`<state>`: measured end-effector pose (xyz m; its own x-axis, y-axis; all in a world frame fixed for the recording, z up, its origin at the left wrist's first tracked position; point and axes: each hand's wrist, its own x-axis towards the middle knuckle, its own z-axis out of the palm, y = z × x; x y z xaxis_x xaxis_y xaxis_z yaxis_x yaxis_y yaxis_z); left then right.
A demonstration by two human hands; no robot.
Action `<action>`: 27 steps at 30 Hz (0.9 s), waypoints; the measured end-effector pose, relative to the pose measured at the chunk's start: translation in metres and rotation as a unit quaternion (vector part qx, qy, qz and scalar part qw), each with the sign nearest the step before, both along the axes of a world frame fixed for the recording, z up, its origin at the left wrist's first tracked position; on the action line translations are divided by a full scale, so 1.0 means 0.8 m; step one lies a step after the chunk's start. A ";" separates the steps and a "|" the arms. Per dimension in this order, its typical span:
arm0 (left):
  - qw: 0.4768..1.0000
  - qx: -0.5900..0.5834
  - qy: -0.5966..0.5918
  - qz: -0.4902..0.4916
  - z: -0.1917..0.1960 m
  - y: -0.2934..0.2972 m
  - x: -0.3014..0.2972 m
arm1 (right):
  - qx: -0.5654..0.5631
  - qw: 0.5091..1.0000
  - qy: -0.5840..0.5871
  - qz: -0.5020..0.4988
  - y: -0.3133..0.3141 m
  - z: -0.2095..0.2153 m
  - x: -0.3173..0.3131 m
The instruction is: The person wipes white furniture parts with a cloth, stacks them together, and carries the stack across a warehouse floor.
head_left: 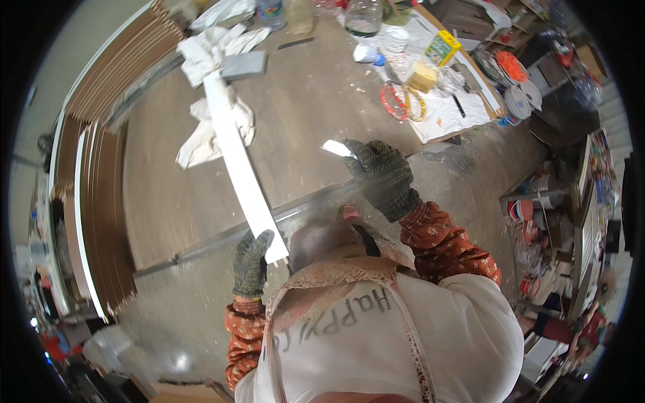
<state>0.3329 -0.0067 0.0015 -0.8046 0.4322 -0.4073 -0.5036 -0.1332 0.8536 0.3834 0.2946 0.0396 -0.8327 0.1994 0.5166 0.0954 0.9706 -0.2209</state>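
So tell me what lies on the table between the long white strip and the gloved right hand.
In the head view, only bare brown table top lies between the white strip and the right hand, which holds a small shiny blade-like piece.

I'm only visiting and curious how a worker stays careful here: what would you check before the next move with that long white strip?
1. Left hand grips the near end of the white strip: ok.
2. Right hand holds a small flat pale piece; what it is: cannot tell.
3. Both hands gloved: ok.
4. Strip's far end lies over the crumpled white cloth by the grey block: not ok, it may snag.
5. Workbench bare beside the strip: ok.
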 end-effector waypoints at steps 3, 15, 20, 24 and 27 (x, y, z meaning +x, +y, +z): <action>0.999 -0.002 -0.036 -0.003 0.000 0.005 -0.006 | 0.053 0.995 0.073 -0.035 0.067 0.011 0.004; 0.992 -0.046 -0.076 0.087 0.027 0.031 -0.001 | 0.204 0.934 -0.113 -0.271 0.333 0.076 -0.008; 0.948 -0.311 0.052 0.037 0.044 0.057 -0.011 | 0.179 0.983 -0.014 -0.045 0.284 0.079 -0.096; 0.805 -0.571 0.152 -0.048 0.069 0.095 -0.011 | 0.117 0.972 -0.009 0.203 0.182 0.077 -0.194; 0.809 -0.587 0.040 0.022 0.059 0.094 0.003 | 0.135 0.920 -0.001 0.367 0.099 0.031 -0.259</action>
